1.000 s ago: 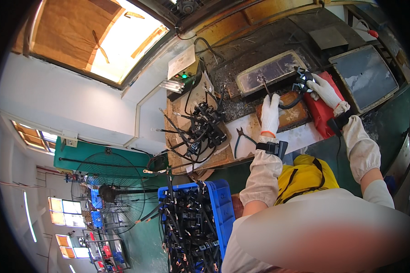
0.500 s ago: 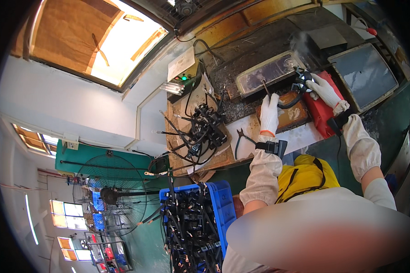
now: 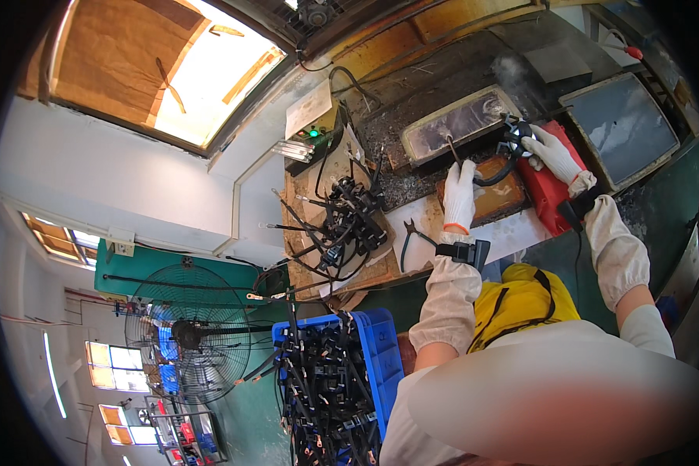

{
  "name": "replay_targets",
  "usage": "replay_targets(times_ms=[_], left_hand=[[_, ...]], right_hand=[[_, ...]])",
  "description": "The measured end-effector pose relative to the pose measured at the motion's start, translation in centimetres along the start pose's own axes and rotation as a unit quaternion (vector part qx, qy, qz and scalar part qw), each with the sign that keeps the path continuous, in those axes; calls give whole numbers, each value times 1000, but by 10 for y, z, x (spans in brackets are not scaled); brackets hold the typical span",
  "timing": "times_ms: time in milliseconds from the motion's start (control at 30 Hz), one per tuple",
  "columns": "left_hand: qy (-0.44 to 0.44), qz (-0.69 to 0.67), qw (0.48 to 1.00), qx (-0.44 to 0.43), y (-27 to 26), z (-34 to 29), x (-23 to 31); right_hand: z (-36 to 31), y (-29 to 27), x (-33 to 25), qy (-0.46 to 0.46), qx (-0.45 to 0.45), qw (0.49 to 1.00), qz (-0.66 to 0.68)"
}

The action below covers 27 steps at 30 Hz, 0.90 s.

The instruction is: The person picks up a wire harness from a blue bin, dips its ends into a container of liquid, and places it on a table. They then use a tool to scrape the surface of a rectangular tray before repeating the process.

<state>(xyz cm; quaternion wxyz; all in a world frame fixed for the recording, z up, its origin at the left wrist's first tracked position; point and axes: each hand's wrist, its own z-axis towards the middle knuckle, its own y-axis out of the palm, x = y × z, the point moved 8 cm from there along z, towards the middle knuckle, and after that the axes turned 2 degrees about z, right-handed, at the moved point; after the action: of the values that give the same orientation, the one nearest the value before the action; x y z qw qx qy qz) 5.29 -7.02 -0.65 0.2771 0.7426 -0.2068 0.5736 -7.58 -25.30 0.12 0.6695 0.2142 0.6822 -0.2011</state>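
My left hand [image 3: 459,190], in a white glove, is closed on a thick black cable [image 3: 491,178]. The cable's dark thin end [image 3: 453,147] points down onto the grey surface in a rectangular metal trough [image 3: 419,144]. From my left hand the cable bends right to a black fitting with light metal parts [image 3: 512,133]. My right hand [image 3: 553,154], gloved too, grips this fitting above a red box [image 3: 550,203]. Below the cable lies a brown, stained block or tray [image 3: 495,200]. Pliers [image 3: 412,233] with open jaws rest left of my left wrist.
A heap of black cable assemblies [image 3: 349,225] lies on the bench at left, by a control box with a green light [image 3: 314,133]. Below, a blue crate [image 3: 382,357] holds many more. At right is a grey-filled tray [image 3: 621,128]. Smoke rises behind the trough.
Both hands and the cable stay almost where they were. The grey surface in the trough looks slightly lighter near the cable's end.
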Motion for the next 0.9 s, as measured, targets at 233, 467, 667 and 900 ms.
replay_targets(times_ms=[233, 467, 667, 900], left_hand=[[-1, 4, 1000, 2, -1, -1, -1], [4, 6, 1000, 3, 0, -2, 1], [-1, 1, 1000, 8, 2, -5, 2], [3, 8, 1000, 7, 0, -3, 0]], right_hand=[[0, 0, 0, 3, 2, 1000, -6], [0, -1, 0, 3, 3, 1000, -8], [0, -2, 2, 1, -2, 1000, -6], [0, -2, 2, 3, 2, 1000, 1]])
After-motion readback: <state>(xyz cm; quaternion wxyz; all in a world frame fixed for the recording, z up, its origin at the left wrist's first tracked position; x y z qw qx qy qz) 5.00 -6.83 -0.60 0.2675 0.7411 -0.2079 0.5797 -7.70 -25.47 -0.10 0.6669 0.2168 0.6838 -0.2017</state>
